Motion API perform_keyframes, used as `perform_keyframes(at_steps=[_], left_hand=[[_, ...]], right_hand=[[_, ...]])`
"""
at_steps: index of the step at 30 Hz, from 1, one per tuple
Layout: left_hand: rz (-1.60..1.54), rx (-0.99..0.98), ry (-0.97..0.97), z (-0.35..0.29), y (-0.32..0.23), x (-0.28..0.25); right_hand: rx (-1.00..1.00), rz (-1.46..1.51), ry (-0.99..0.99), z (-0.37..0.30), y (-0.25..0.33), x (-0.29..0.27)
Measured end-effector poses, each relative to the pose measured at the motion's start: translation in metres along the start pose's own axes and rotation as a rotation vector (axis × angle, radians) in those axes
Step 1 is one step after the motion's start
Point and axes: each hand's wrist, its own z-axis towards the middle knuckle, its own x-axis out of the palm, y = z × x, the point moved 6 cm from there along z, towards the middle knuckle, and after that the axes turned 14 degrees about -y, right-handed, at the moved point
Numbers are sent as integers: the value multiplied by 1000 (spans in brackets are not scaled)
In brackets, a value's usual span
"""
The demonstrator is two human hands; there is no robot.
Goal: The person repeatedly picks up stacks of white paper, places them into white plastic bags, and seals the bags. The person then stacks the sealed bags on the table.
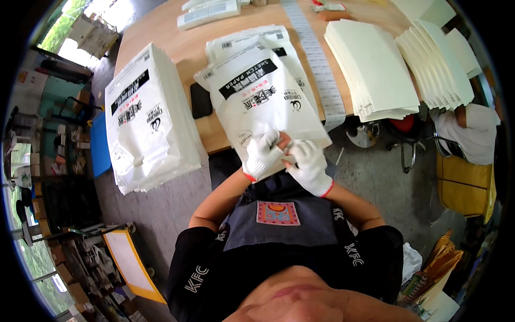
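A white printed plastic paper bag (268, 91) lies over the table's near edge, in front of me. My left hand (261, 155), in a white knit glove with a red cuff, is closed at the bag's near end, with bare fingertips showing. Close beside it, my right hand (308, 166), gloved alike, pinches the same end. The bag's lower edge is partly hidden behind both hands. Beneath and beyond it lies another printed bag (273, 35). A thick stack of similar bags (161, 118) hangs over the table edge on the left.
Stacks of cream paper sheets (370, 70) and more fanned sheets (437, 64) stand at the right of the wooden table (155, 32). A black flat object (201, 100) lies between the bags. A printed strip (316, 64) crosses the table. Another person (466, 129) sits at the right.
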Motion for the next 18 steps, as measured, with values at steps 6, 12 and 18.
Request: perform_keyframes(at_steps=[6, 12, 18], left_hand=[[298, 625, 89, -83, 4, -10], [321, -229, -555, -155, 117, -112], [15, -485, -444, -207, 33, -119]], right_hand=[[414, -332, 160, -42, -80, 23], [284, -389, 533, -64, -40, -7], [65, -421, 801, -125, -17, -45]])
